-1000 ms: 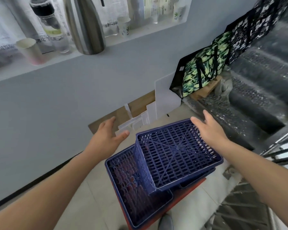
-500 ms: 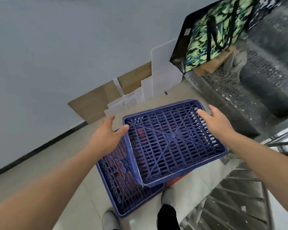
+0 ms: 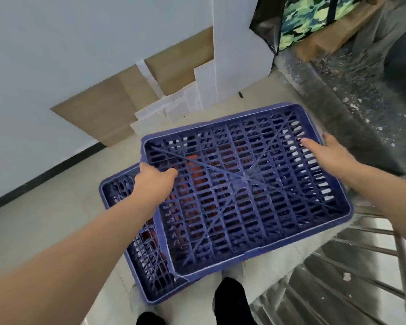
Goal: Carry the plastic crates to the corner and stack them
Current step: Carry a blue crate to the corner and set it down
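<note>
The tiled floor (image 3: 45, 231) carries the lower crate (image 3: 131, 235), which I take as my landmark. The upper crate (image 3: 244, 188), the same blue lattice, sits above it but shifted to its right and far side, so the lower crate's left end and near edge show uncovered; I cannot tell whether the two touch. The upper crate's long axis runs left to right between the hands, roughly parallel to the lower crate's. The left hand (image 3: 154, 181) pinches the upper crate's left rim, thumb on the grid, fingers hidden beneath. The right hand (image 3: 331, 153) lies at its right end, thumb stretched along the grid, fingers past the rim; I cannot tell its grip. I judge the next move must go left and toward me until the rims line up.
</note>
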{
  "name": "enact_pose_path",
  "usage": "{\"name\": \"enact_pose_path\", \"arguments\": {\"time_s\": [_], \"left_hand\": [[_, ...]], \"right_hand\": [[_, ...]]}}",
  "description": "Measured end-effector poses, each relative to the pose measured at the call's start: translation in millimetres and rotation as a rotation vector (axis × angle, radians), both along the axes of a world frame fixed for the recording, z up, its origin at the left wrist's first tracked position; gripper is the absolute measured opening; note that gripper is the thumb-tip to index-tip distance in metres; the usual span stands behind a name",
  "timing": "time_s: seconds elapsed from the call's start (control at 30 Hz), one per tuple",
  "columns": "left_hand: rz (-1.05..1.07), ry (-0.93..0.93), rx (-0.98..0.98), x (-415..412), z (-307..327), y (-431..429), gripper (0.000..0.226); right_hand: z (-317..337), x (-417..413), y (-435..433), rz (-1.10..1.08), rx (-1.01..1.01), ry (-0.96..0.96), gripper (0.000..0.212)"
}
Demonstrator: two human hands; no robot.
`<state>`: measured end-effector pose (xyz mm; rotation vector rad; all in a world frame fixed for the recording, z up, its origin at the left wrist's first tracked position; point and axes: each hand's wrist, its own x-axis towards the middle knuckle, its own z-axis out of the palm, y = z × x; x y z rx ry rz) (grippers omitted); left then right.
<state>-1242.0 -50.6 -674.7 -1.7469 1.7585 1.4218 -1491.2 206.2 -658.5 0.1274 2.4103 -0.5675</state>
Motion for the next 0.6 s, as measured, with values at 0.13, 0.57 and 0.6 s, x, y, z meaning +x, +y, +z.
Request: {"name": "enact_pose_path", "arguments": {"time_s": [0.13,0.57,0.6], "left_hand": [[0.032,0.013,-0.015,-2.4,-14.6,-2.5,0.078],[0.405,0.101,0.101,56.3,24.2,-41.8,0.009],[0.444,0.125,0.09,66.0,32.6,-48.5,0.011]], "right_hand": [[-21.9,0.3,1.6,-0.038,0.0,-0.001,0.081],[12.1,40.7,-28.4,-0.29,-0.166,0.072,0.075],[17.9,49.1,-34.7,-0.298,-0.198,0.077,0.072]]}}
